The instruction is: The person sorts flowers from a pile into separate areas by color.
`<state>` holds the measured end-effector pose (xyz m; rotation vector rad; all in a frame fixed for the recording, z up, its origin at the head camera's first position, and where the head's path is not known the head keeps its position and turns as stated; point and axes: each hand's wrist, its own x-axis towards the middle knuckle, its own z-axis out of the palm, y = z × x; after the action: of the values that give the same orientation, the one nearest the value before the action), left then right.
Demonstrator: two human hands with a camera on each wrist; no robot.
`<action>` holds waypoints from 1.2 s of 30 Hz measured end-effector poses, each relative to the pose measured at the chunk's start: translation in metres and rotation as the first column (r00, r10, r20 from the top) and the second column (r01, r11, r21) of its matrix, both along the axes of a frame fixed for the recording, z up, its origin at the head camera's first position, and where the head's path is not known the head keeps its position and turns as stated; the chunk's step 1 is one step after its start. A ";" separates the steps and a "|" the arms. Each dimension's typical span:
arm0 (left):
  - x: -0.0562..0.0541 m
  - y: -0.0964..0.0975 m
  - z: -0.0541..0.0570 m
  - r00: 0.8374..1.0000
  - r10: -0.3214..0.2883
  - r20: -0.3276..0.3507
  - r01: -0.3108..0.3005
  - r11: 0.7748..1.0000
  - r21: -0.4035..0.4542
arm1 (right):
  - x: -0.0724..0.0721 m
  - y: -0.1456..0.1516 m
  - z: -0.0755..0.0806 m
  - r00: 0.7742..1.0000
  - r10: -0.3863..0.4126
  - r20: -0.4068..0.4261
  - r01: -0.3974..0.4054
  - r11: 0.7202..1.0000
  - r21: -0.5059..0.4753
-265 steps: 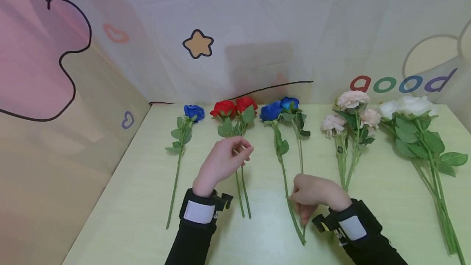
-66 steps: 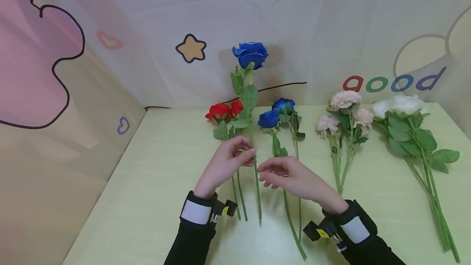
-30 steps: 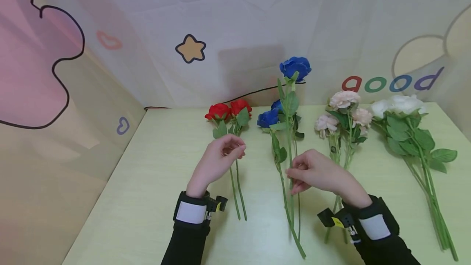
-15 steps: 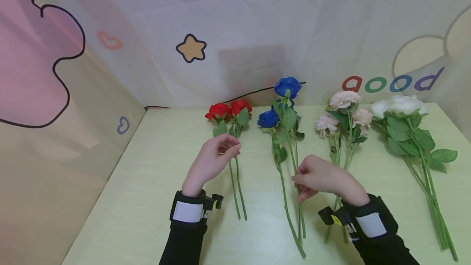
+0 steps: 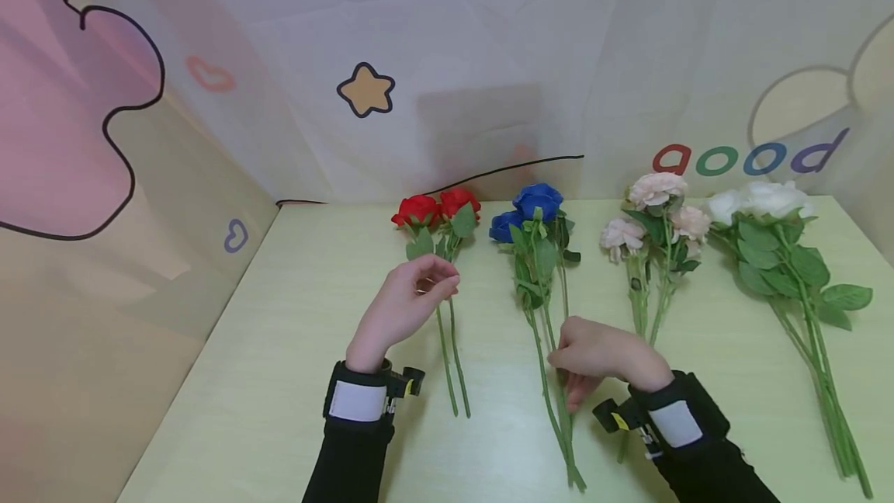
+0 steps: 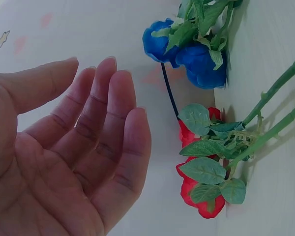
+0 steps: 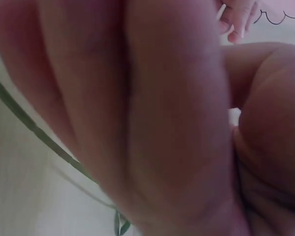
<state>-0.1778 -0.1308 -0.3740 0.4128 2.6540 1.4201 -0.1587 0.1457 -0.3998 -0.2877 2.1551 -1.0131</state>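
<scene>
My right hand (image 5: 594,359) pinches the green stem of a blue rose (image 5: 538,200) low down, close to the table. That rose lies over the other blue roses (image 5: 506,227), their stems converging near the front; one bloom is mostly hidden beneath it. In the right wrist view, curled fingers (image 7: 177,98) fill most of the picture and cover their grip. My left hand (image 5: 405,301) hovers above the stems of two red roses (image 5: 417,210), fingers loosely bent. Its palm holds nothing in the left wrist view, where red roses (image 6: 201,196) appear beyond the fingertips.
Pale pink flowers (image 5: 656,189) lie right of the blue roses, their stems partly behind my right hand. White roses (image 5: 775,199) with long stems lie farther right. A printed cloth (image 5: 314,130) hangs behind the pale table (image 5: 279,379).
The blue rose from the far left was lifted, passed across the red ones and lowered onto the other blue roses. The left hand drew back left; the right moved down with the stem.
</scene>
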 end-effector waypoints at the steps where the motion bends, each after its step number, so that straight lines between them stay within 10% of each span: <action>1: 0.000 0.000 0.000 1.000 0.000 0.000 0.000 1.000 -0.002 | 0.000 -0.001 -0.001 1.000 -0.002 -0.003 0.002 1.000 0.006; 12: 0.000 0.001 0.001 1.000 -0.005 -0.009 0.005 1.000 -0.021 | -0.005 -0.001 -0.003 0.983 -0.076 -0.167 0.087 0.995 0.057; 24: 0.000 0.001 0.001 1.000 -0.005 -0.013 0.005 0.999 -0.035 | -0.006 0.001 -0.005 0.992 -0.034 -0.124 0.052 0.988 0.148; 36: 0.001 0.007 0.000 1.000 0.021 -0.009 -0.021 0.998 -0.055 | -0.009 0.000 -0.001 0.960 -0.083 -0.267 0.102 0.993 0.055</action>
<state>-0.1770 -0.1243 -0.3742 0.3877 2.7049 1.3497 -0.1676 0.1460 -0.4006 -0.3065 2.4597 -0.9964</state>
